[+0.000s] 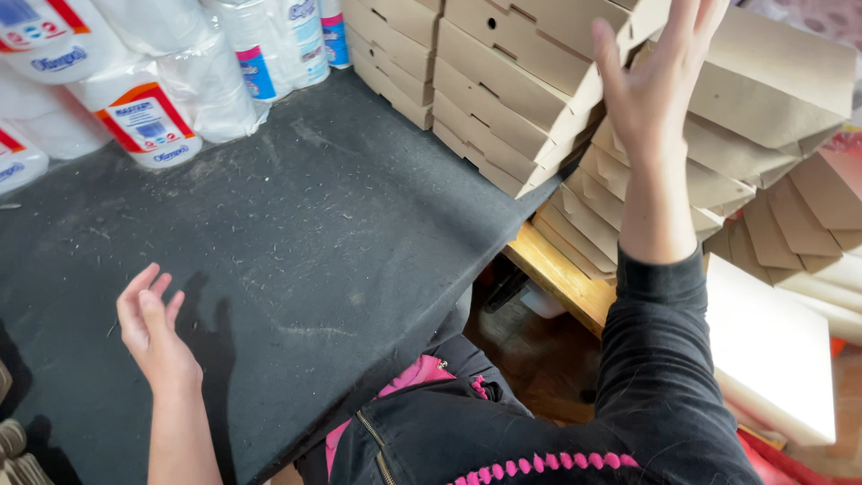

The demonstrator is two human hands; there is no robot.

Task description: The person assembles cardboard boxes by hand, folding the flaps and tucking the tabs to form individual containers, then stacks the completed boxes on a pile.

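At the right end of the dark work surface (pixel 314 224), the right hand (pixel 651 85) is raised with its fingers (pixel 606 58) spread and straight, the palm laid flat against the side of a leaning pile of folded brown cardboard boxes (pixel 772 81); the fingertips run out past the top edge of the picture, so how far they reach cannot be told. That pile fans out beyond the surface's right edge, over a wooden ledge (pixel 561 274), and it tilts toward a second, neater stack of flat cardboard boxes (pixel 503 99) that stands on the surface's far right corner. Near the front edge on the left, the left hand (pixel 154 332) hovers just above the surface, palm up and empty, its fingers (pixel 144 286) loosely curled and slightly apart, touching nothing; its shadow falls just beside it. Along the far left edge stand wrapped packs of white paper rolls (pixel 153 99), well apart from both hands. A black sleeve (pixel 660 359) covers the right forearm, while the left forearm is bare. A pale flat board (pixel 777 350) lies low at the right, below the leaning pile
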